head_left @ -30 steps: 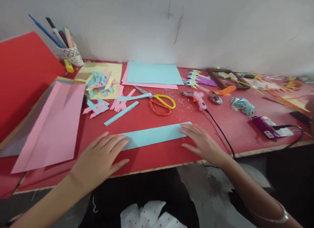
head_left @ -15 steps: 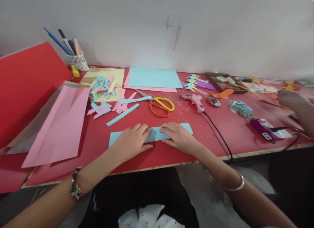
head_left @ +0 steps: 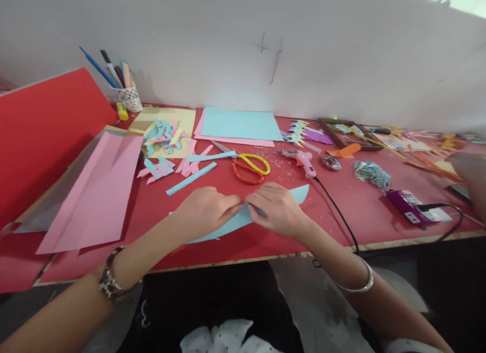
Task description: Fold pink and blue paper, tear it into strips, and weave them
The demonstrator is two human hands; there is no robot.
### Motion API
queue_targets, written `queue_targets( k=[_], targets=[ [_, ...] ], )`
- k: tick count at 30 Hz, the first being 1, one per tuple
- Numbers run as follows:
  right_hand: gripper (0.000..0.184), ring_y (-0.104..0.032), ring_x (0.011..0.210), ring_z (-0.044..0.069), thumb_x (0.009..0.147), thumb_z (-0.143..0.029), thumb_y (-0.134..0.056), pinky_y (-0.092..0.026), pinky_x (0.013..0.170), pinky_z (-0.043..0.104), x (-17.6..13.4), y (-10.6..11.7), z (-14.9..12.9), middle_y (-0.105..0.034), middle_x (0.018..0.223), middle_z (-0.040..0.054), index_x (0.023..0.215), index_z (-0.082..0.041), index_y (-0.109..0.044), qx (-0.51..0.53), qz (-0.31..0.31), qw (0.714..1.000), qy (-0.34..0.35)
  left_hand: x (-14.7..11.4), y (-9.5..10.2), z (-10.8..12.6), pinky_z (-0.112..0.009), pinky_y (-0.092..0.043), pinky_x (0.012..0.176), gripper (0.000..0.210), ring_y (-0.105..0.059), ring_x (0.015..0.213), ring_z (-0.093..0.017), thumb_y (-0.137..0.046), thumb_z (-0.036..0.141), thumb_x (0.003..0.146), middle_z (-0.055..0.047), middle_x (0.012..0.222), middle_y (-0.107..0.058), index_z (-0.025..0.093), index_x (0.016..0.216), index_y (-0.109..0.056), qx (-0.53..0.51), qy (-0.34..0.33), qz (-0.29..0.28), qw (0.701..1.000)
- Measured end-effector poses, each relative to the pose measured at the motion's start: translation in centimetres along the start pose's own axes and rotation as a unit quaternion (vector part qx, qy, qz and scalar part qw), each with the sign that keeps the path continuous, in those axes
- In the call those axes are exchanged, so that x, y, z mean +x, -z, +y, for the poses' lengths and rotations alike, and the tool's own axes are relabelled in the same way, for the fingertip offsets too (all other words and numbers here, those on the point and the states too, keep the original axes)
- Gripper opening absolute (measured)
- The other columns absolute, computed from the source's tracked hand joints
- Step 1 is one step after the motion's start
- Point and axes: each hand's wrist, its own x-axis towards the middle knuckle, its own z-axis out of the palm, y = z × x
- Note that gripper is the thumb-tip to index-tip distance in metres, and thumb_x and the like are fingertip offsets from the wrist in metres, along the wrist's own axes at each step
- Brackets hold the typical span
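Observation:
Close to the table's front edge, a folded strip of blue paper (head_left: 231,225) is pinched along its upper edge by both hands. My left hand (head_left: 207,211) has its fingers closed on the paper near the middle. Right beside it, almost touching, my right hand (head_left: 275,208) grips the same edge with curled fingers. The strip's right end sticks out past the right hand; parts of it are hidden under both hands. Just beyond lie scissors (head_left: 252,165) with yellow and orange handles and two narrow blue paper strips (head_left: 192,178).
A pink glue gun (head_left: 301,160) with a black cord lies to the right, near a purple power socket (head_left: 412,207). Pink paper (head_left: 100,191) and a heap of paper scraps (head_left: 163,135) are at left. Blue sheets (head_left: 241,124) lie at the back. Another person's hand (head_left: 471,170) is far right.
My hands lay flat on the blue paper before; now their fingers are closed and pinch its edge together. The paper is lifted and tilted, and the hands are nearer each other.

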Motion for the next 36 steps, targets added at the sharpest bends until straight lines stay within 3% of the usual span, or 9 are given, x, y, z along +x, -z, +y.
queue_targets(
  k=[4,7,19,22,24,27,31,33,36],
  targets=[
    [0.02,-0.032,0.042,0.007,0.071,-0.013,-0.04,-0.025,0.045,0.019,0.6,0.4,-0.9,-0.043,0.043,-0.0047,0.055,-0.017,-0.051,0.063,0.046,0.997,-0.015,-0.1,1.4,0.1,-0.022,-0.02,0.044,0.038,-0.038,0.043,-0.008,-0.03,0.031,0.087,0.004,0.045,-0.04,0.017,0.056,-0.047,-0.141,0.011,-0.029,0.989],
    [0.018,-0.026,0.04,0.005,0.065,-0.011,-0.039,-0.022,0.043,0.018,0.6,0.6,-1.0,-0.035,0.04,-0.0066,0.051,-0.017,-0.048,0.097,0.034,0.994,-0.033,-0.4,1.6,-0.1,-0.021,-0.019,0.044,0.037,-0.032,0.043,-0.007,-0.032,0.03,0.085,0.005,0.045,-0.031,0.017,0.051,-0.037,-0.192,0.019,-0.041,0.98],
    [0.015,-0.028,0.036,0.004,0.064,-0.012,-0.037,-0.023,0.039,0.015,-3.6,2.4,3.9,-0.033,0.04,-0.0067,0.05,-0.017,-0.04,0.074,-0.01,0.982,-0.176,-4.0,3.1,-2.8,-0.02,-0.021,0.042,0.034,-0.025,0.044,-0.007,-0.031,0.032,0.085,0.006,0.05,-0.023,0.019,0.055,-0.023,-0.239,0.075,-0.073,0.965],
    [0.015,-0.035,0.04,0.006,0.068,-0.012,-0.038,-0.029,0.044,0.018,-3.0,2.9,4.2,-0.041,0.045,-0.0047,0.055,-0.018,-0.043,0.022,0.054,0.972,-0.229,-3.8,3.4,-2.9,-0.02,-0.022,0.041,0.035,-0.027,0.043,-0.007,-0.031,0.033,0.085,0.005,0.049,-0.024,0.019,0.054,-0.024,-0.226,0.084,-0.074,0.968],
    [0.013,-0.047,0.052,0.009,0.073,-0.014,-0.039,-0.036,0.054,0.02,-1.8,3.2,3.2,-0.053,0.058,-0.0006,0.068,-0.017,-0.051,0.034,0.07,0.973,-0.216,-3.3,3.4,-2.6,-0.02,-0.023,0.041,0.036,-0.028,0.043,-0.007,-0.03,0.034,0.085,0.005,0.049,-0.026,0.019,0.053,-0.027,-0.214,0.085,-0.071,0.971],
    [0.016,-0.052,0.086,0.018,0.079,-0.024,-0.045,-0.038,0.075,0.029,0.2,3.3,1.0,-0.059,0.09,0.0081,0.09,-0.017,-0.054,0.081,-0.039,0.99,-0.106,-2.3,3.3,-2.2,-0.019,-0.025,0.042,0.039,-0.031,0.043,-0.007,-0.03,0.035,0.086,0.006,0.047,-0.03,0.018,0.052,-0.034,-0.188,0.07,-0.072,0.977],
    [0.017,-0.049,0.059,0.011,0.085,-0.025,-0.04,-0.033,0.056,0.021,1.5,2.5,-0.8,-0.057,0.068,0.001,0.082,-0.017,-0.054,0.175,-0.175,0.964,-0.095,-1.7,2.9,-1.4,-0.02,-0.029,0.046,0.034,-0.045,0.05,-0.008,-0.029,0.032,0.087,0.004,0.055,-0.052,0.018,0.069,-0.053,-0.109,0.049,-0.055,0.991],
    [0.016,-0.045,0.051,0.008,0.085,-0.026,-0.041,-0.028,0.049,0.018,1.7,2.0,-1.0,-0.053,0.061,-0.0023,0.079,-0.016,-0.053,0.204,-0.189,0.952,-0.13,-1.5,2.4,-0.8,-0.022,-0.03,0.049,0.029,-0.05,0.055,-0.011,-0.03,0.028,0.087,0.002,0.064,-0.059,0.018,0.079,-0.056,-0.028,0.017,-0.001,0.999],
    [0.015,-0.042,0.05,0.006,0.082,-0.025,-0.045,-0.025,0.048,0.017,1.8,1.4,-1.1,-0.048,0.058,-0.0039,0.073,-0.016,-0.051,0.218,-0.18,0.947,-0.15,-1.3,1.6,0.0,-0.025,-0.026,0.047,0.031,-0.045,0.046,-0.011,-0.031,0.018,0.085,0.001,0.052,-0.054,0.017,0.063,-0.051,0.098,-0.064,0.099,0.988]
  ],
)
